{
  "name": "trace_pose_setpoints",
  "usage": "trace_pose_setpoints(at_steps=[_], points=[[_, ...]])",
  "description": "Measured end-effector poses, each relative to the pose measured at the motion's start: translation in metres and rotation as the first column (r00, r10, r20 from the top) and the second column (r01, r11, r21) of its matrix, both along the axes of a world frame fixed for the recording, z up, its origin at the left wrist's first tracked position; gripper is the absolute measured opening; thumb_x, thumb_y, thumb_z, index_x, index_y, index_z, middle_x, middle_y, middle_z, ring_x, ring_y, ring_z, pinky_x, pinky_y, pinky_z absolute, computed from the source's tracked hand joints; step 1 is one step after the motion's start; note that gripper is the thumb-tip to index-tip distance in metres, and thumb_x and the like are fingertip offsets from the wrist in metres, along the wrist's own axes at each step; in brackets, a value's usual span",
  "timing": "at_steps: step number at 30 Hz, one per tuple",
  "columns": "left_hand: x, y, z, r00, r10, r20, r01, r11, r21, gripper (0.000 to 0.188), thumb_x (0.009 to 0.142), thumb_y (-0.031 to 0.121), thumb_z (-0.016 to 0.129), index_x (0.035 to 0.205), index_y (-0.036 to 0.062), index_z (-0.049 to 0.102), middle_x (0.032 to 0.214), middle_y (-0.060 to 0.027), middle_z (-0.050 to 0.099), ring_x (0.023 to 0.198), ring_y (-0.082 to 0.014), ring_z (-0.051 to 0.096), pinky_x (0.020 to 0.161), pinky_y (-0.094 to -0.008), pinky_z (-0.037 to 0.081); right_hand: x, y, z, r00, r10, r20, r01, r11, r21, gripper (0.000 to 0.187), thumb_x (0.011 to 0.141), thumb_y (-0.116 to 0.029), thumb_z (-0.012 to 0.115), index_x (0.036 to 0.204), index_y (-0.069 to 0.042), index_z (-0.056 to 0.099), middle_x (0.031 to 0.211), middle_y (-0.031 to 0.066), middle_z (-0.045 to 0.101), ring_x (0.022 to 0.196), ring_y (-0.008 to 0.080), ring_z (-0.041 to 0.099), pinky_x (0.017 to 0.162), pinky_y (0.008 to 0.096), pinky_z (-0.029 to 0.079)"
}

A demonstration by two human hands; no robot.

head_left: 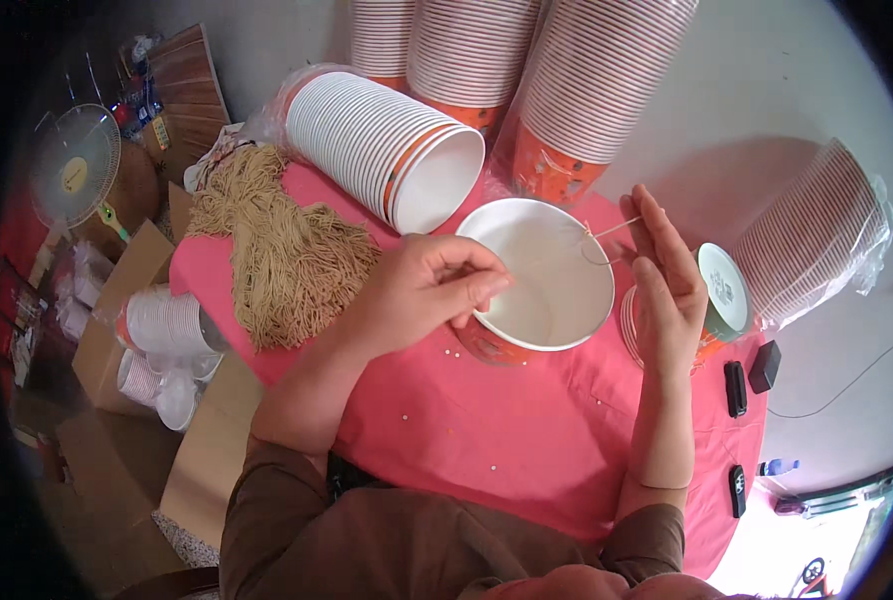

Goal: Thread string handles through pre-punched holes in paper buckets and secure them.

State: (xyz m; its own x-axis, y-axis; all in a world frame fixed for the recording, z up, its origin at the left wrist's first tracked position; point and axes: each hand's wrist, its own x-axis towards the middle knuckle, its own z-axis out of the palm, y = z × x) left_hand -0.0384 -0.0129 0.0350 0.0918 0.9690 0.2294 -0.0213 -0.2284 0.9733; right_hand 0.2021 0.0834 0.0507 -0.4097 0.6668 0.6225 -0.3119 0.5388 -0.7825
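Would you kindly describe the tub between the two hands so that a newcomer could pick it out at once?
Start at the pink table and find the left hand and right hand above it. Between them is a tub, white inside and orange outside. Its mouth faces up, whereas the nested stack behind it lies sideways.

Over there, the person's left forearm (pixel 319 385) slants inward, the left hand (pixel 429 288) curled with thumb and forefinger drawn together; the right forearm (pixel 663 430) rises nearly straight, the right hand (pixel 673 295) raised, fingers loosely extended, thumb apart.
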Motion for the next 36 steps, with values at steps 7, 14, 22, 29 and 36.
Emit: trace_pose_setpoints(at_steps=[7,14,22,29,36], points=[[-0.019,0.018,-0.016,0.94,0.324,-0.11,-0.291,0.926,0.24,0.01,0.092,0.008,0.067,0.094,-0.0023,0.066,0.079,0.0014,0.065,0.069,-0.0026,0.055,0.062,-0.0196,0.045,0.003,0.001,0.0,0.969,-0.136,0.208,0.135,0.991,0.018,0.046,0.093,0.009,0.049,0.139,0.003,0.048,0.133,0.0118,0.055,0.113,0.0177,0.057,0.088,0.0268,0.05],[0.012,0.004,-0.011,0.886,0.34,-0.314,-0.173,0.873,0.456,0.01,0.087,0.008,0.071,0.091,0.0004,0.067,0.078,-0.0076,0.063,0.065,-0.0147,0.062,0.058,-0.0282,0.047,-0.006,-0.037,0.013,0.94,-0.009,0.34,0.044,0.994,-0.096,0.052,0.086,0.01,0.058,0.136,-0.003,0.05,0.124,0.0067,0.06,0.069,0.0038,0.055,0.062,0.0182,0.046],[0.029,-0.007,-0.007,0.924,0.214,-0.318,-0.021,0.857,0.515,0.007,0.087,0.006,0.069,0.092,0.0017,0.068,0.078,-0.0075,0.066,0.064,-0.0175,0.064,0.054,-0.0292,0.048,-0.011,-0.05,0.01,0.799,0.124,0.588,-0.146,0.989,-0.01,0.051,0.086,0.006,0.063,0.135,-0.002,0.051,0.094,0.0043,0.063,0.066,0.005,0.054,0.057,0.023,0.044],[0.022,-0.003,-0.008,0.968,0.078,-0.238,0.005,0.944,0.331,0.007,0.09,0.004,0.066,0.094,-0.0015,0.067,0.08,-0.0056,0.066,0.069,-0.008,0.061,0.058,-0.0248,0.048,-0.012,-0.038,0.003,0.855,-0.161,0.493,-0.016,0.942,0.335,0.024,0.084,0.003,0.068,0.108,-0.002,0.068,0.075,0.0105,0.062,0.062,0.0171,0.06,0.057,0.0289,0.048],[0.016,-0.002,-0.009,0.957,0.107,-0.27,-0.002,0.932,0.362,0.008,0.091,0.004,0.066,0.096,-0.0027,0.067,0.08,-0.0059,0.065,0.068,-0.0071,0.059,0.058,-0.0242,0.048,-0.013,-0.033,-0.002,0.879,-0.154,0.451,0.032,0.964,0.266,0.014,0.082,0.003,0.069,0.094,-0.003,0.072,0.073,0.0104,0.066,0.061,0.0197,0.063,0.054,0.0315,0.048]])
